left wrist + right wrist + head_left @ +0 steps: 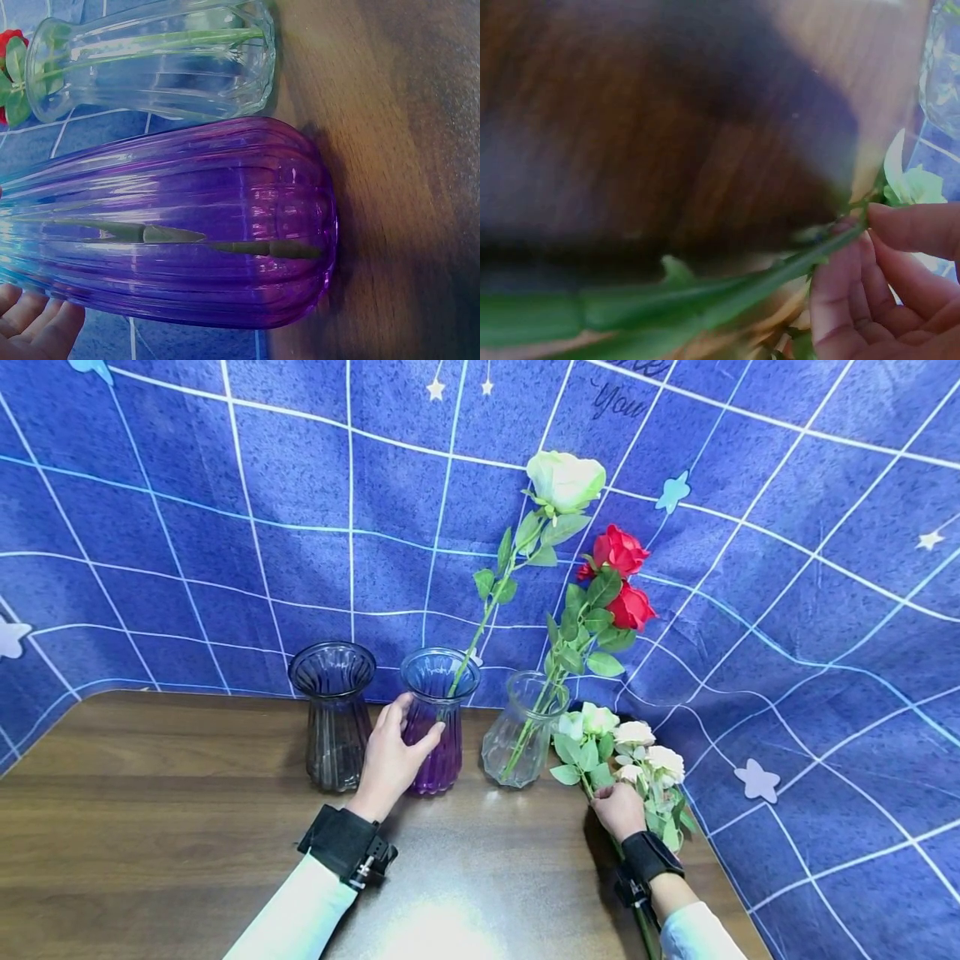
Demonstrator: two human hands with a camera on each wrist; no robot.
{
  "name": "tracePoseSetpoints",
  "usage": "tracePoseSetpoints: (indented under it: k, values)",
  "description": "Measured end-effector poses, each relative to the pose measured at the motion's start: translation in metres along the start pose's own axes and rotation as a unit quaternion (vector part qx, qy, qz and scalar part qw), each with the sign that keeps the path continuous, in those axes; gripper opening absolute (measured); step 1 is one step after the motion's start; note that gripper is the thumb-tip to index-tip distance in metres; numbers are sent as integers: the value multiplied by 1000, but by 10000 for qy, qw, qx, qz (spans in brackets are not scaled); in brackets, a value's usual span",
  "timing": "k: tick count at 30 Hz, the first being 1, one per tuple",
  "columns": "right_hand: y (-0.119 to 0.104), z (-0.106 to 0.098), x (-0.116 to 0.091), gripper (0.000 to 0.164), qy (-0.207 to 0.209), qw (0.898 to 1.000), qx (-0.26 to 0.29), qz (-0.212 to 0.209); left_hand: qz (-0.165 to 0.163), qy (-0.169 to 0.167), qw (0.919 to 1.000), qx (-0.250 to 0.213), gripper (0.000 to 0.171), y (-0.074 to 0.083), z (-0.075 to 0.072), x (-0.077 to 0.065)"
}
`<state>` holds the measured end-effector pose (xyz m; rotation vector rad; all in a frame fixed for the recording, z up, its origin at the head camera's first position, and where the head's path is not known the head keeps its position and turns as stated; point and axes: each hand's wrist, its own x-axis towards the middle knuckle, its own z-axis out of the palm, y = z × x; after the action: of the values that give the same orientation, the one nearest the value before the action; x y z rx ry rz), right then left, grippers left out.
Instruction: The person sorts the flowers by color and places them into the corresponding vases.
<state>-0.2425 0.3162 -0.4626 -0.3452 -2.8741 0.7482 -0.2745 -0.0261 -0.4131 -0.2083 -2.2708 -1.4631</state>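
Two grips busy. Right grip (619, 812) pinches a slender green stem (780, 281) topped by a pale green-white rose (600, 720); cream roses (666, 766) crowd just beside, could snag it on a hasty lift. Left grip (393, 756) curls round a ribbed blue-to-purple glass vase (441, 756); its tall, leaning white-green rose (564, 482) might tip it should that hold slacken. Between grips: clear glass vase (517, 752), red roses (621, 550) inside. Left of left grip: smoky black glass vase (333, 735).
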Motion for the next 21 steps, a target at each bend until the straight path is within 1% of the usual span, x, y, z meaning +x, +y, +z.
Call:
tracePoseSetpoints:
  k: [4, 13, 19, 21]
  values:
    - [0, -2, 2, 14, -22, 10000, 30, 64, -59, -63, 10000, -4, 65, 1, -1, 0]
    - [-2, -12, 2, 19, 33, 9977, 603, 322, -84, -86, 9999, -74, 66, 2, -2, 0]
    - [-8, -27, 1, 21, 151, 9962, 771, 374, -90, -118, 9998, -121, 65, 4, -2, 0]
    - [-10, -34, 0, 21, 298, 9956, 781, 422, -90, -123, 9998, -109, 65, 4, -1, 0]
